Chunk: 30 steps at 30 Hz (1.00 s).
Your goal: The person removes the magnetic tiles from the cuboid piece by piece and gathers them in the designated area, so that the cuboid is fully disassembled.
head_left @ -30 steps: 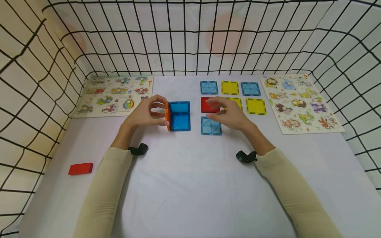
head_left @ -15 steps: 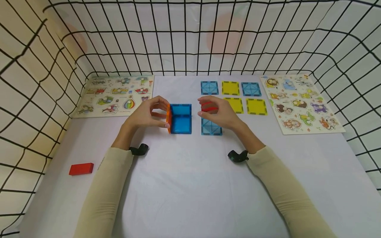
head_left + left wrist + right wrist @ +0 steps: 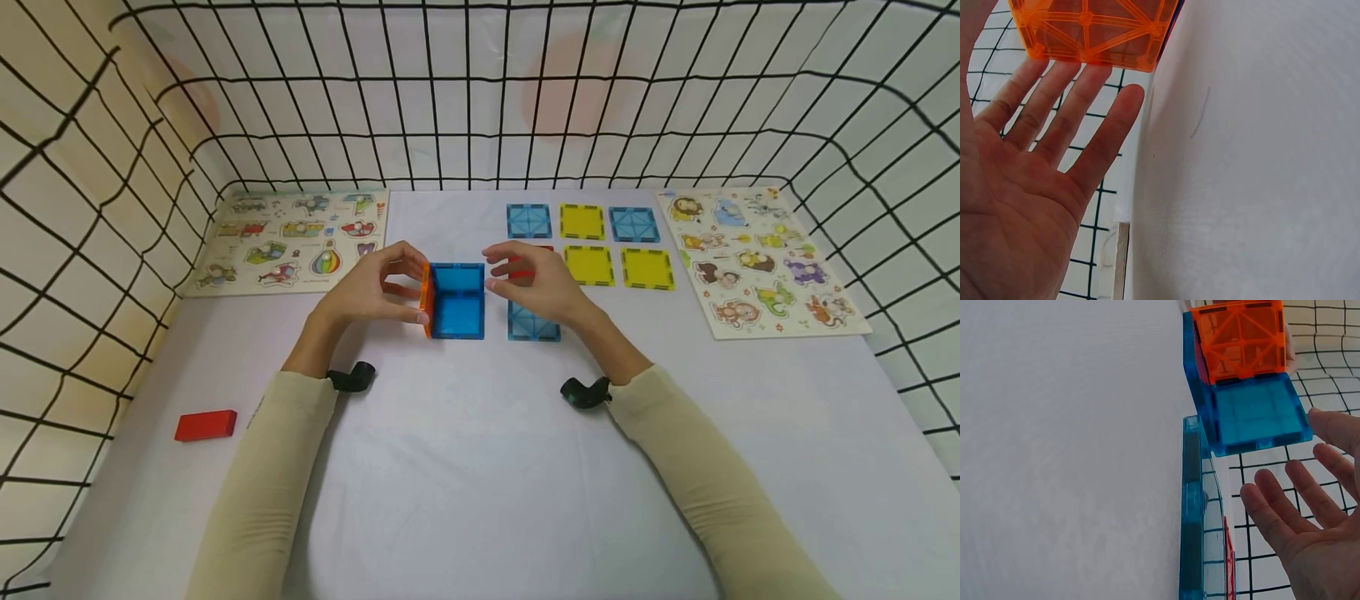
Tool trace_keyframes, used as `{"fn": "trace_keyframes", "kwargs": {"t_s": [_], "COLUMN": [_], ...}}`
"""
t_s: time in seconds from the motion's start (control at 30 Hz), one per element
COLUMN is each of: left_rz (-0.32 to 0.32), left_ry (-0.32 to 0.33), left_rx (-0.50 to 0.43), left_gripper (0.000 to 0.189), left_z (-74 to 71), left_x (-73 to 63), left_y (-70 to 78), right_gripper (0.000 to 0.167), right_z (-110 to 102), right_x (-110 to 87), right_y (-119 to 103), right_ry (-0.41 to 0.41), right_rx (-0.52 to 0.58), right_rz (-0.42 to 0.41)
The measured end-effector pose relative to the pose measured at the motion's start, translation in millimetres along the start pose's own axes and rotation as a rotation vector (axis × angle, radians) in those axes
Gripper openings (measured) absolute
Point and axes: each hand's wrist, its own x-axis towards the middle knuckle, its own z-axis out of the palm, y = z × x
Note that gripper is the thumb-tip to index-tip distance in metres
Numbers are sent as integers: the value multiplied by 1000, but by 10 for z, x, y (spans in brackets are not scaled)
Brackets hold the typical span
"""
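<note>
My left hand (image 3: 375, 283) holds an orange magnetic tile (image 3: 1094, 31) standing upright, with its thumb near the front and fingers toward the back. That tile joins blue magnetic tiles (image 3: 459, 315), one lying flat and one standing at the back. In the right wrist view, the orange and blue tiles (image 3: 1260, 412) form a corner. My right hand (image 3: 536, 283) hovers just right of this corner, fingers spread and holding nothing. Its thumb and fingertips are close to the blue edge; contact is hard to tell. Beneath it lie a red tile (image 3: 545, 248) and a light blue tile (image 3: 534, 325), partly covered.
Yellow tiles (image 3: 648, 269) and light blue tiles (image 3: 633, 224) lie flat in rows at right. Picture boards lie at back left (image 3: 281, 250) and right (image 3: 757, 258). A red block (image 3: 206, 425) rests at front left. Black wire mesh (image 3: 465, 100) encloses the table.
My right hand has moved left from over the red tile toward the blue-and-orange corner. The corner has shifted slightly right and toward me with the left hand.
</note>
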Motion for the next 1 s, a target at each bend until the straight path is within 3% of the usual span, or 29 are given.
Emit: {"fn": "trace_keyframes", "kwargs": {"t_s": [0.4, 1.0], "left_rz": [1, 9], "left_ry": [1, -7], "left_rx": [4, -4], "left_gripper": [66, 66], "left_z": [3, 7], "left_x": [4, 8], "left_y": [16, 1], "right_gripper": [41, 30], "right_z": [125, 216], "right_x": [113, 216], "right_y": [9, -63], "right_ry": [-34, -49], "right_rx": [28, -46], "right_rz": [-35, 27]}}
